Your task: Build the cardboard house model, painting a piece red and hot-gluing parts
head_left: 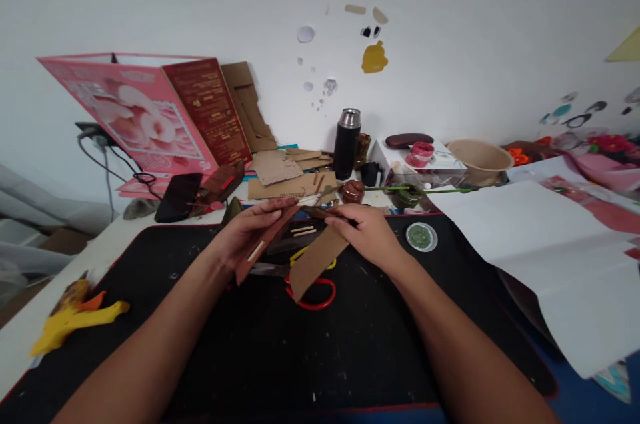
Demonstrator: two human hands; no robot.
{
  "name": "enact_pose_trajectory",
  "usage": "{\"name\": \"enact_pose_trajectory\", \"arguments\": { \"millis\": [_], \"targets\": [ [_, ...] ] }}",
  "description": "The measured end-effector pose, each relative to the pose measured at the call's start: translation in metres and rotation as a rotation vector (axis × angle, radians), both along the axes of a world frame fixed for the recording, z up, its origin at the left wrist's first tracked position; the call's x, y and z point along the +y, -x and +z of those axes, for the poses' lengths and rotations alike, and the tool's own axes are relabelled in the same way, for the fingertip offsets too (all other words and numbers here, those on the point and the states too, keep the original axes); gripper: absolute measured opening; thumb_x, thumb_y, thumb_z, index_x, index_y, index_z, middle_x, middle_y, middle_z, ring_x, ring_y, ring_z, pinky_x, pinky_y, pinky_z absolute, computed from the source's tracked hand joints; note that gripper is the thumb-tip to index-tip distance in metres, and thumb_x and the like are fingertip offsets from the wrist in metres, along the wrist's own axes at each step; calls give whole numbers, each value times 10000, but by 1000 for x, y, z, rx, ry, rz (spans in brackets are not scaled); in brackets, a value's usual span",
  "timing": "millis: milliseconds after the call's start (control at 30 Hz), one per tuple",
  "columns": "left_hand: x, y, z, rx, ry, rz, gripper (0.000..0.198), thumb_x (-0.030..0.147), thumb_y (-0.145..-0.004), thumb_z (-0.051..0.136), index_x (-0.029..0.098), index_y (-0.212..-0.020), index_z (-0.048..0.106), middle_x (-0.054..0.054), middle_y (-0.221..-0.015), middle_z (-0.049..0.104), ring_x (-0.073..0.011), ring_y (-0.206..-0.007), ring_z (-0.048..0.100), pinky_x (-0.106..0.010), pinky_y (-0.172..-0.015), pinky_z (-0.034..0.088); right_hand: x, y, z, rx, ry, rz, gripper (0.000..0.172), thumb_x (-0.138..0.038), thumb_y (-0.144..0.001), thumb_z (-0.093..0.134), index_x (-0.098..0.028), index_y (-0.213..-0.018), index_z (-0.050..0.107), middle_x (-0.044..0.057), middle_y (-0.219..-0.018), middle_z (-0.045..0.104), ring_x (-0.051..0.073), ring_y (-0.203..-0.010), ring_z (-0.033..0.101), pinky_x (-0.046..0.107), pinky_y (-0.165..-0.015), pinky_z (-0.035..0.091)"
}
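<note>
My left hand [250, 227] is closed on a brown-painted cardboard piece [263, 245], which has a short pale wooden stick on its face. With closed fingers, my right hand [369, 232] grips a plain cardboard strip [320, 259] that slants down toward me. The two pieces come close together between my fingertips, where a dark edge shows; I cannot tell whether they are joined. Red-handled scissors [320, 306] lie on the black mat [280, 357] below, partly covered by the strip. A yellow handle [299, 255] and several short sticks [303, 231] show behind it.
A yellow glue gun [75, 321] lies at the left. Behind the mat stand a black thermos [347, 144], paint jars [353, 191] and cardboard scraps [277, 168]. A green paint lid [421, 237] sits right of my hand, near white paper [530, 251]. A pink bag [150, 111] stands back left.
</note>
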State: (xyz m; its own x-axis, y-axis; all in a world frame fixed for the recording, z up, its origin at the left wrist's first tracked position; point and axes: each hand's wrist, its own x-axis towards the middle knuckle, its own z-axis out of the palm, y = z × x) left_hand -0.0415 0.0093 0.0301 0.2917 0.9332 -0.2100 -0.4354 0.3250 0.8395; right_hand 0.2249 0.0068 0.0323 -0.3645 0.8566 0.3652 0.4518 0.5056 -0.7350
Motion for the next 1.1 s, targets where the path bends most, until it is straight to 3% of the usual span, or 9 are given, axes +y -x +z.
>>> {"name": "enact_pose_trajectory", "arguments": {
  "millis": [200, 500, 800, 967, 1100],
  "targets": [
    [2, -1, 3, -60, -16, -49, 440, 141, -696, 911, 115, -1127, 825, -79, -860, 759, -62, -523, 537, -145, -424, 404, -1, 2, 2, 10, 36, 24, 212, -355, -998, 634, -244, -918, 795, 53, -944, 800, 236, -866, 703, 332, -774, 475],
    [4, -1, -4, 28, -38, -11, 396, 177, -668, 922, 100, -1049, 843, -83, -817, 738, -98, -569, 573, -173, -443, 387, -3, 5, -1, 12, 41, 20, 298, -370, -1040, 579, -231, -842, 752, 22, -798, 732, 202, -747, 637, 303, -684, 415],
    [9, 9, 3, 46, -18, 76, 297, 117, -678, 850, 78, -971, 824, -77, -769, 695, -91, -549, 541, -151, -396, 370, -3, 9, -5, 138, 145, -26, 279, -427, -1024, 597, -236, -988, 797, 46, -976, 802, 243, -903, 708, 336, -794, 490],
    [16, 19, 6, -11, -103, 144, 247, 130, -674, 855, 76, -907, 794, -33, -720, 609, -76, -558, 502, -121, -379, 349, -4, 16, -12, 363, 357, -80, 406, -575, -984, 614, -205, -977, 779, 13, -732, 662, 170, -599, 582, 284, -546, 435],
    [20, 21, 4, 15, -105, 164, 265, 149, -652, 878, 84, -893, 789, -26, -721, 614, -69, -548, 490, -117, -382, 354, -4, 23, -19, 560, 519, -47, 481, -632, -883, 730, -211, -1115, 746, -19, -709, 599, 129, -502, 532, 235, -407, 340]
  ]
}}
